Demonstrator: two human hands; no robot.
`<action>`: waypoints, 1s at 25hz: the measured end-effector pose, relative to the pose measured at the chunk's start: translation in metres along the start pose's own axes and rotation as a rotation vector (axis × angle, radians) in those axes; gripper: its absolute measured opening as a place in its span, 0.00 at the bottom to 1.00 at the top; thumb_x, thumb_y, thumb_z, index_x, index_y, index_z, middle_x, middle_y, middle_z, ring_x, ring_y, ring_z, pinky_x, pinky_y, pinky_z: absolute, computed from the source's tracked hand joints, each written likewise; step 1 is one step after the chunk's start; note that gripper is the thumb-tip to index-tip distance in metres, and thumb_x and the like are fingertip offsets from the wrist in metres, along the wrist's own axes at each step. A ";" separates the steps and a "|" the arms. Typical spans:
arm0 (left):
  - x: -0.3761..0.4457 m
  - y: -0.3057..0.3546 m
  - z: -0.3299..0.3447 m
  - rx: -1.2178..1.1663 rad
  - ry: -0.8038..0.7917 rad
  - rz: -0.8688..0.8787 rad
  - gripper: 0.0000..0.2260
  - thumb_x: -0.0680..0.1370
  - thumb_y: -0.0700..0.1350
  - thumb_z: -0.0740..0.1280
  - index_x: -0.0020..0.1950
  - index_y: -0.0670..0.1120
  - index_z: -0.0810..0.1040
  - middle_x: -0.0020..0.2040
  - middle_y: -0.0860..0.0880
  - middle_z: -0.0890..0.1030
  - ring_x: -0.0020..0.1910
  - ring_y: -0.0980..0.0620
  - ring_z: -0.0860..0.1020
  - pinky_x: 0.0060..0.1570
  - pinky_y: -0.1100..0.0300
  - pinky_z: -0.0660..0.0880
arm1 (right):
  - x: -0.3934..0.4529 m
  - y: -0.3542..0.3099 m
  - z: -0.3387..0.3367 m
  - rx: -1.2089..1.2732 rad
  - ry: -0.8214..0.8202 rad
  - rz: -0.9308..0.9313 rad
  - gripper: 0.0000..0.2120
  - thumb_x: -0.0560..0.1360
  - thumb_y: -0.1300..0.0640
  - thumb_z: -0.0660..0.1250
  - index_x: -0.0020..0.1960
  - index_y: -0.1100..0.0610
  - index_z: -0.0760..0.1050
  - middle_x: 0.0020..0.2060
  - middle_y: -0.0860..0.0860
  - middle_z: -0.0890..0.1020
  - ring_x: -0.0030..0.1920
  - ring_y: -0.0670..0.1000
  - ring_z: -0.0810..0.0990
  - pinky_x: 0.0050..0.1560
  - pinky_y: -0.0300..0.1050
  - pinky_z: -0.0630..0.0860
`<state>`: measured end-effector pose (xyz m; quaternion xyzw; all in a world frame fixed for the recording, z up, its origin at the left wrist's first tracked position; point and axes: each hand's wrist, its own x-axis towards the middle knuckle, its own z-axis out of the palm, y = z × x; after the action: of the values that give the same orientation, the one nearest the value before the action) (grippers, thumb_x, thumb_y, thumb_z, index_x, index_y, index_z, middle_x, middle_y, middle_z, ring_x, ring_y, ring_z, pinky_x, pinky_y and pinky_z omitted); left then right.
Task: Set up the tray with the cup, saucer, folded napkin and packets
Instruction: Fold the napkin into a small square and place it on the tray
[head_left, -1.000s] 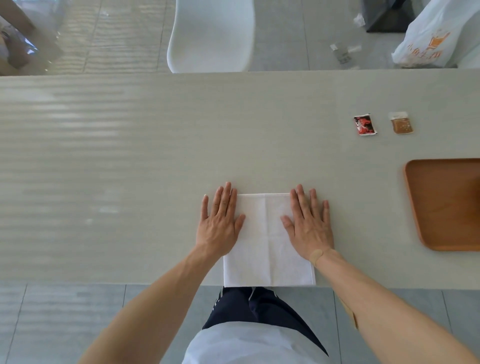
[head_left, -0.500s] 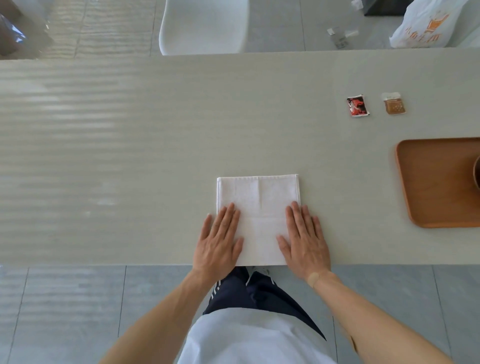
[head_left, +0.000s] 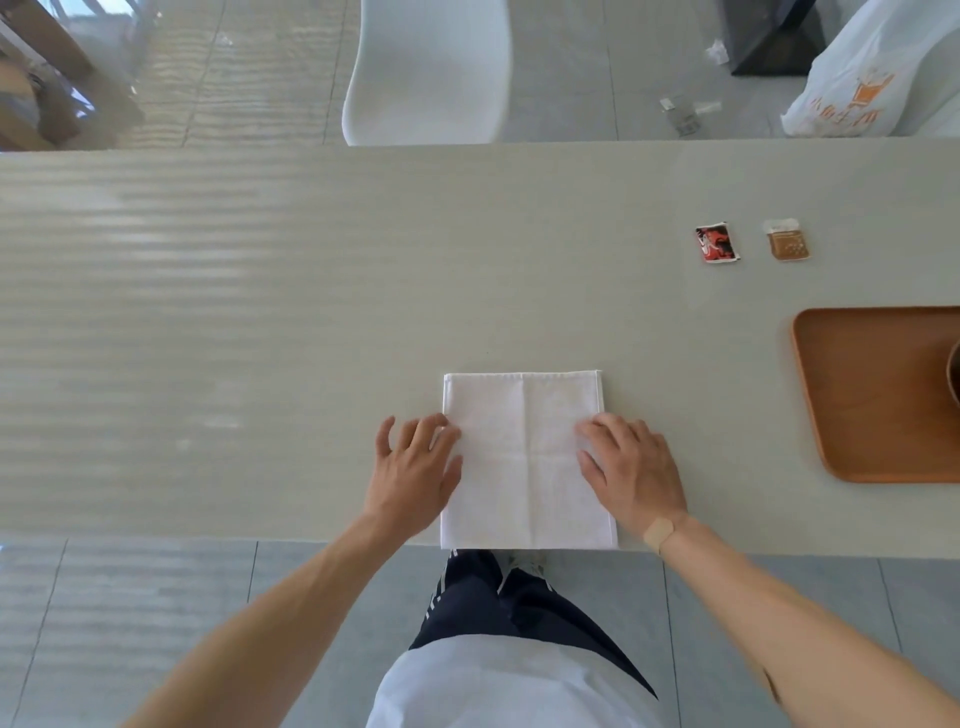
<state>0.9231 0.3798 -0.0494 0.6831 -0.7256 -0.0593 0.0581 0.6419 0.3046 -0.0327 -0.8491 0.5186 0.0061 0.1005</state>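
A white napkin (head_left: 524, 447) lies flat at the table's near edge, creased into quarters. My left hand (head_left: 413, 470) rests at its left edge with curled fingers touching the cloth. My right hand (head_left: 631, 470) sits on its right edge, fingers bent on the fabric. Neither hand grips anything. A wooden tray (head_left: 852, 395) lies at the right, cut off by the frame, with a dark round rim of a cup or saucer (head_left: 954, 371) barely showing on it. A red packet (head_left: 717, 244) and a brown packet (head_left: 788, 243) lie beyond the tray.
The pale table (head_left: 260, 312) stretches wide to the left. A white chair (head_left: 426, 73) stands behind its far edge. A white plastic bag (head_left: 872, 78) and a dark box (head_left: 769, 36) sit on the floor at the far right.
My hands slid from the napkin's far part toward me, then out to its side edges. The fingers went from flat to curled.
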 end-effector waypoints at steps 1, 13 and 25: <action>0.017 -0.002 -0.008 -0.023 0.003 -0.017 0.09 0.78 0.50 0.64 0.55 0.47 0.77 0.54 0.48 0.78 0.52 0.44 0.78 0.65 0.43 0.64 | 0.015 0.004 -0.008 0.024 -0.019 0.008 0.15 0.77 0.51 0.63 0.62 0.54 0.74 0.58 0.51 0.77 0.52 0.58 0.77 0.48 0.52 0.72; 0.134 -0.002 -0.048 -0.034 -0.513 -0.246 0.19 0.75 0.47 0.70 0.64 0.46 0.70 0.58 0.44 0.74 0.53 0.41 0.77 0.43 0.53 0.72 | 0.108 0.005 -0.044 -0.031 -0.386 0.086 0.27 0.73 0.50 0.71 0.69 0.50 0.67 0.63 0.53 0.71 0.63 0.56 0.70 0.59 0.52 0.69; 0.113 -0.004 -0.060 -0.190 -0.361 -0.130 0.07 0.77 0.45 0.68 0.55 0.47 0.78 0.54 0.48 0.76 0.52 0.45 0.76 0.41 0.57 0.65 | 0.110 0.004 -0.044 0.026 -0.365 0.079 0.25 0.70 0.52 0.73 0.65 0.47 0.70 0.62 0.51 0.68 0.62 0.56 0.66 0.58 0.51 0.68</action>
<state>0.9303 0.2660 0.0094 0.6983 -0.6696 -0.2528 -0.0126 0.6852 0.1986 -0.0028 -0.8115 0.5245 0.1575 0.2036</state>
